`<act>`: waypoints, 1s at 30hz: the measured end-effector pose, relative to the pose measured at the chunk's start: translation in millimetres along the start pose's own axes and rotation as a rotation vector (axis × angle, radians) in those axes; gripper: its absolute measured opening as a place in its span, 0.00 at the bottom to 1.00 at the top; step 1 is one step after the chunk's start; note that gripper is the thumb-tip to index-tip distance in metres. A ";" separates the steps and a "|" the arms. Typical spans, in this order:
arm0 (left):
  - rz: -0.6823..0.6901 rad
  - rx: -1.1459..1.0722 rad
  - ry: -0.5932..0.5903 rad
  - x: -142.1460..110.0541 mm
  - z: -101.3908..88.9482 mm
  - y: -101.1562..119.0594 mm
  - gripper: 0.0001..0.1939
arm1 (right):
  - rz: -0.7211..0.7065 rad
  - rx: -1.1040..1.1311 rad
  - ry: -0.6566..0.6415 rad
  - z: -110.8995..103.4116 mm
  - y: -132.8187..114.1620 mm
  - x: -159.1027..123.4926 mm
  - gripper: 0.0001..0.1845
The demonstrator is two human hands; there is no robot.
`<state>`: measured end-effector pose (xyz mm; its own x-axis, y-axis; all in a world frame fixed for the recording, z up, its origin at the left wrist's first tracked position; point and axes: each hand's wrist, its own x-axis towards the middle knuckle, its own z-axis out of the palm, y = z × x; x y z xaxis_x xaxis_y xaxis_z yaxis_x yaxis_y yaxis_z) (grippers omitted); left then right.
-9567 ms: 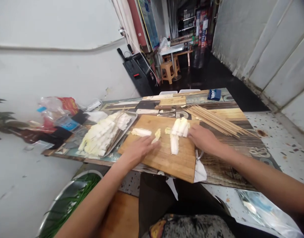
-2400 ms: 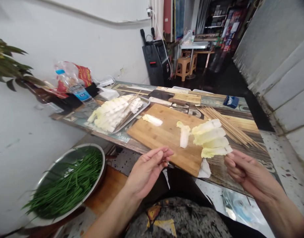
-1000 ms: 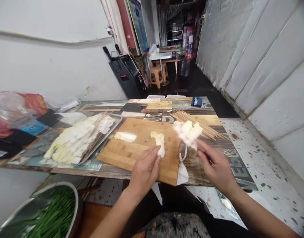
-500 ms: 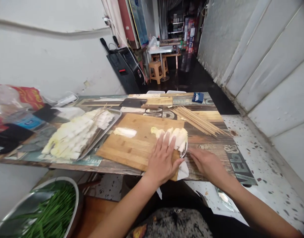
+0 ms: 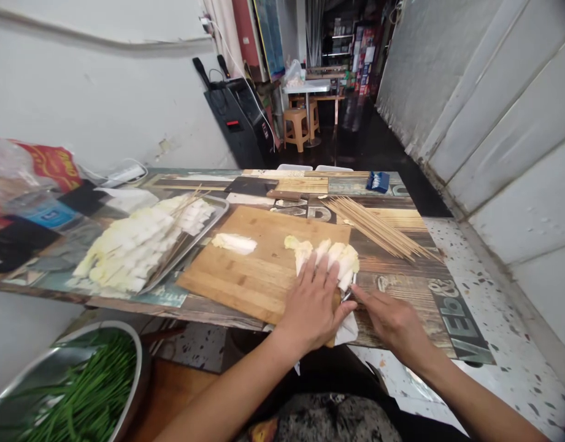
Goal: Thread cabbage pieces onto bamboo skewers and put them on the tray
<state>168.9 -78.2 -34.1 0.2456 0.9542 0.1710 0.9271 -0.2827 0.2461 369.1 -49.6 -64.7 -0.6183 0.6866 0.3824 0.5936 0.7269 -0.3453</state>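
Pale napa cabbage pieces (image 5: 344,261) lie in a row at the right side of a wooden cutting board (image 5: 236,282). My left hand (image 5: 312,304) rests flat on them, fingers stretched out. At the board's right edge, my right hand (image 5: 392,316) is closed in a pinch with its fingertips against the cabbage; whatever it holds is hidden. A shiny metal edge (image 5: 349,291) shows beside those fingertips. Below it hangs a white cloth or paper (image 5: 347,329). One separate cabbage piece (image 5: 236,244) lies on the board's left part.
Bamboo skewers (image 5: 378,227) lie at the right behind the board. A metal tray (image 5: 220,212) and stacked skewered cabbage (image 5: 130,245) are on the left. A cleaver (image 5: 252,186) lies at the back, near a blue box (image 5: 378,182). A bowl of green chives (image 5: 84,387) stands lower left.
The view has shifted slightly, so most things appear moved. My left hand stays flat on the cabbage; my right fingertips now sit closer to the cabbage and my left thumb.
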 end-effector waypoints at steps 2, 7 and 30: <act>-0.002 -0.006 -0.001 0.3 -0.4 -0.1 0.38 | -0.015 -0.007 -0.002 0.7 -0.2 0.1 0.22; -0.006 -0.013 -0.002 0.5 0.4 -0.2 0.37 | -0.056 -0.033 0.025 3.8 -1.6 1.7 0.21; -0.021 0.032 -0.011 -0.8 2.6 -1.1 0.39 | -0.038 -0.171 0.082 17.3 -10.3 12.5 0.15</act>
<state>168.4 -78.4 -36.9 0.2287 0.9610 0.1556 0.9407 -0.2593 0.2189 346.3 -48.2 -71.1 -0.6022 0.6504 0.4630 0.6538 0.7346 -0.1816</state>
